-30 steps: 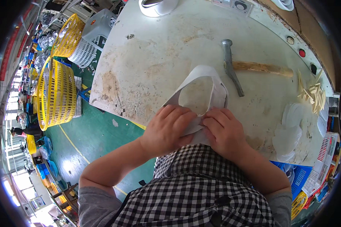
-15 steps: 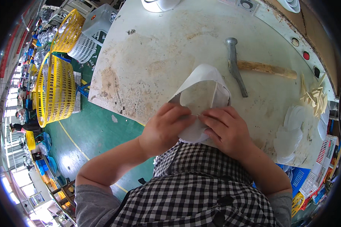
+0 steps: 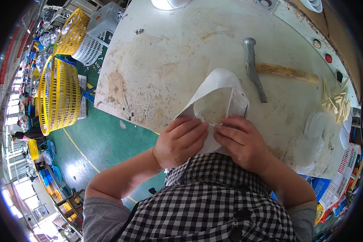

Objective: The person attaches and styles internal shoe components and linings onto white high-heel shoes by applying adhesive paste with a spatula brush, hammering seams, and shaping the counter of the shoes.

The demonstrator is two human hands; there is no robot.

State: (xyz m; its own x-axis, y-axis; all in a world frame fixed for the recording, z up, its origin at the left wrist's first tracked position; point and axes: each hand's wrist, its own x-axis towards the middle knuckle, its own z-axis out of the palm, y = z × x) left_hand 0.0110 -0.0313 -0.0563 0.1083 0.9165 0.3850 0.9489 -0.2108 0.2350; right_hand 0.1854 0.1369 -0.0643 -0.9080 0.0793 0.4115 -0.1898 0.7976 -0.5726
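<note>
Close to my body, at the table's front edge, I hold a white shoe upper [image 3: 218, 79] with a wide opening and a fine scalloped edge. Its closed, rounded end points away from me. My left hand [image 3: 180, 139] pinches the near left edge, fingertips curled over the rim. On the near right edge, my right hand [image 3: 241, 139] grips with fingers bent and thumb underneath. The two sets of fingertips nearly meet at the rim. Beyond my right hand lies a hammer [image 3: 252, 66] with a grey metal head and a wooden handle.
The stained white table [image 3: 149, 72] spreads ahead. To the right lie thin white curved pieces [image 3: 310, 141] and a bunch of flat wooden sticks [image 3: 337, 104]. Yellow baskets [image 3: 60, 97] stand at the left on the green floor. A white object [image 3: 167, 4] sits at the far edge.
My fingers have shifted along the rim, the left hand's now lying flatter over it. The scalloped edge between the hands shows more. The upper has moved slightly right in view.
</note>
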